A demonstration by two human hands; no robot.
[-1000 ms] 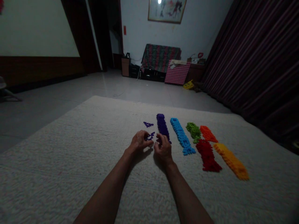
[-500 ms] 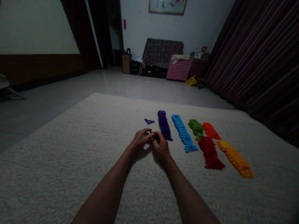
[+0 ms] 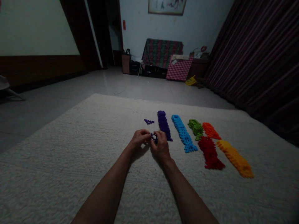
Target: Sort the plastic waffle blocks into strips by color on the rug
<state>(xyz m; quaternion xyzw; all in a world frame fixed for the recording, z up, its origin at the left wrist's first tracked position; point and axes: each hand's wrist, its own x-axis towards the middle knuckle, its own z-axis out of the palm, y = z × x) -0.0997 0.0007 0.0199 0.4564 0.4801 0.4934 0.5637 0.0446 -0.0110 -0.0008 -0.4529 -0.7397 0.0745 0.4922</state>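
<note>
Between my two hands is a small dark purple toy building piece (image 3: 154, 137) with knobbly edges and an opening in it. My left hand (image 3: 140, 138) pinches its left side with thumb and fingertips. On the other side, my right hand (image 3: 160, 144) has its fingers closed around the piece and hides part of it. Just beyond my hands lies a loose purple triangular piece (image 3: 149, 122). A long purple row of pieces (image 3: 164, 124) lies close by my right hand, its near end partly behind the fingers.
Rightward on the cream quilted mat (image 3: 70, 149) lie a blue row (image 3: 183, 132), a green cluster (image 3: 196, 128), an orange cluster (image 3: 211, 130), a red cluster (image 3: 210, 154) and a yellow row (image 3: 234, 158). A dark striped curtain (image 3: 252, 62) hangs at right.
The purple piece has turned between my fingers, so its face with the opening now shows. My left hand has drawn back slightly to its side; the rows on the mat stay put.
</note>
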